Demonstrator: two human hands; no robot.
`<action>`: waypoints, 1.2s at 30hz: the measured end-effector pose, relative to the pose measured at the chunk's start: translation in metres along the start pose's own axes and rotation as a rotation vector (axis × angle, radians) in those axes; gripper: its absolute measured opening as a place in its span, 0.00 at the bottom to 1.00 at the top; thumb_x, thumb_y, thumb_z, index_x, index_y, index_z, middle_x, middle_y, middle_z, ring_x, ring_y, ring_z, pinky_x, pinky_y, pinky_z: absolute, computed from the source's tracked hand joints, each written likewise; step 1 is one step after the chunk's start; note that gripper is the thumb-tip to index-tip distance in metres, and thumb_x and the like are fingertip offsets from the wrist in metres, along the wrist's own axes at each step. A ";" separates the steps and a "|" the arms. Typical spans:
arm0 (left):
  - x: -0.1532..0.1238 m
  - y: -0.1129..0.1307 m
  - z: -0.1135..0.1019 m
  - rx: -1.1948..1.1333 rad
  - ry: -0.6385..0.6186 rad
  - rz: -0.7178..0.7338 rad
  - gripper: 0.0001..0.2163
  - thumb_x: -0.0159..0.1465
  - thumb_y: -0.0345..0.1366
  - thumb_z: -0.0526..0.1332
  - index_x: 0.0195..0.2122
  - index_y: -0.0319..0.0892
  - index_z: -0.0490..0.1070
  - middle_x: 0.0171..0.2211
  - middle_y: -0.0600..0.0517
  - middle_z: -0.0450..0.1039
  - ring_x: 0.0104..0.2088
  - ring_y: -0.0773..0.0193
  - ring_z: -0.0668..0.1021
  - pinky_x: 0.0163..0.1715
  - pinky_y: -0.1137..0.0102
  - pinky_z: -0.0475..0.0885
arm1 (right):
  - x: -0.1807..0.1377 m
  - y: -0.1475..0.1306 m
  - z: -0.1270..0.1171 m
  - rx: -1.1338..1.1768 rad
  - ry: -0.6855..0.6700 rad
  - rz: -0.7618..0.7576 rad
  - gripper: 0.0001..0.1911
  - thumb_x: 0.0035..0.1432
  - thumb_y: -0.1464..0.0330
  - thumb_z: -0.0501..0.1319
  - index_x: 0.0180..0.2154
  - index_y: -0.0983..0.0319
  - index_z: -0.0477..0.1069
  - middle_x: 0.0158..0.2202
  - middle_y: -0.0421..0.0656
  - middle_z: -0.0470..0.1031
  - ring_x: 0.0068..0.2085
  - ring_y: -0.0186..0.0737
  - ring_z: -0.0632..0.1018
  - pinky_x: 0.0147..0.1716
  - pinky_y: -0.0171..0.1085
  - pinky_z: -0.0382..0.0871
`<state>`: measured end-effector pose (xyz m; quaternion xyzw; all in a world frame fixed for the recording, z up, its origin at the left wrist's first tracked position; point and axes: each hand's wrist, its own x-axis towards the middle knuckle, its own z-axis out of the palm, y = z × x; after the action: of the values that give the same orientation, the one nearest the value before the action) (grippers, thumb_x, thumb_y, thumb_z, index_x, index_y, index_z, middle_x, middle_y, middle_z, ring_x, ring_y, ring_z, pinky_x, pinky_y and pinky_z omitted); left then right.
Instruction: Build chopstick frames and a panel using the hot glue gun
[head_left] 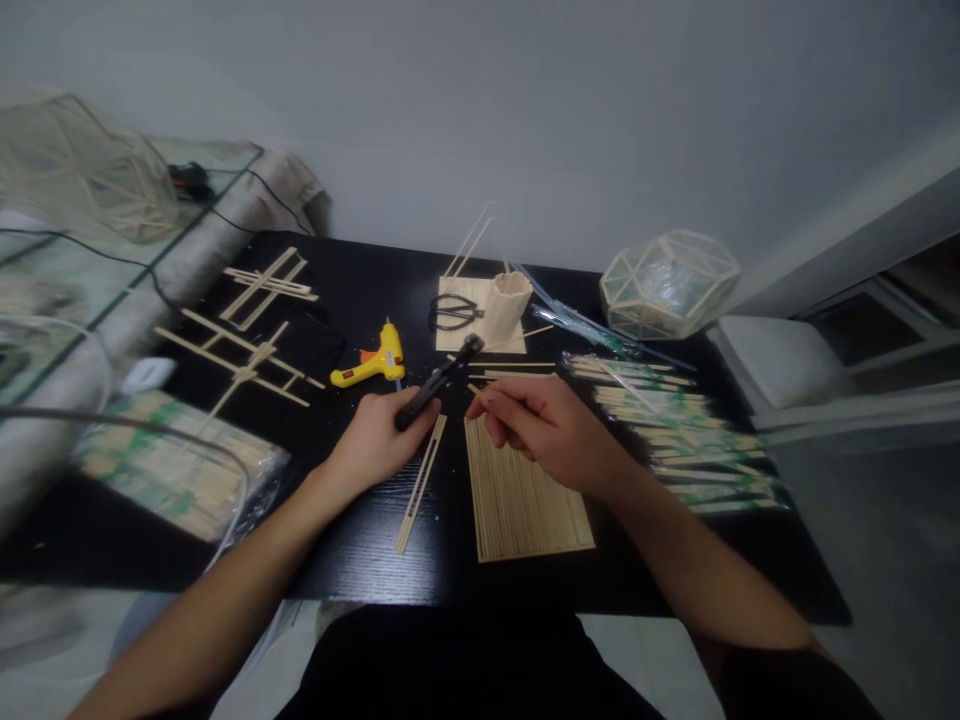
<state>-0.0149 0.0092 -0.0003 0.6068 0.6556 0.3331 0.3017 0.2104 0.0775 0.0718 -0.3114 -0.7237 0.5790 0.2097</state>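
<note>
My left hand (pixel 382 435) is closed around a slim black tool (pixel 439 382), its end pointing up and to the right; the exact kind is unclear. My right hand (pixel 536 425) is pinched, with the end of a thin wooden stick (pixel 474 389) showing at the fingertips. Below the right hand lies a flat panel of wooden sticks (pixel 529 510) placed side by side. A narrow stick frame (pixel 420 490) rests on the table between the hands. Just beyond the left hand is a yellow glue gun (pixel 379 358).
Behind my hands, a wooden base (pixel 457 340) carries black scissors (pixel 454 312) and a stick cylinder (pixel 506 308). Wrapped sticks (pixel 690 430) lie right, a wrapped pack (pixel 176 465) left. Joined stick frames (pixel 240 360) occupy the far left; a faceted frame (pixel 667 285) stands back right.
</note>
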 end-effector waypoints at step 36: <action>-0.022 0.011 0.006 0.826 -0.136 -0.291 0.26 0.73 0.53 0.50 0.59 0.34 0.64 0.50 0.32 0.74 0.49 0.36 0.82 0.42 0.51 0.78 | -0.047 0.031 -0.047 -0.111 0.600 -0.215 0.07 0.62 0.63 0.74 0.39 0.57 0.80 0.41 0.43 0.85 0.37 0.39 0.84 0.37 0.39 0.85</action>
<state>-0.0016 -0.0117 0.0046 0.5984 0.7910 -0.0434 0.1202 0.2816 0.0826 0.0554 -0.4009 -0.6887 0.3955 0.4566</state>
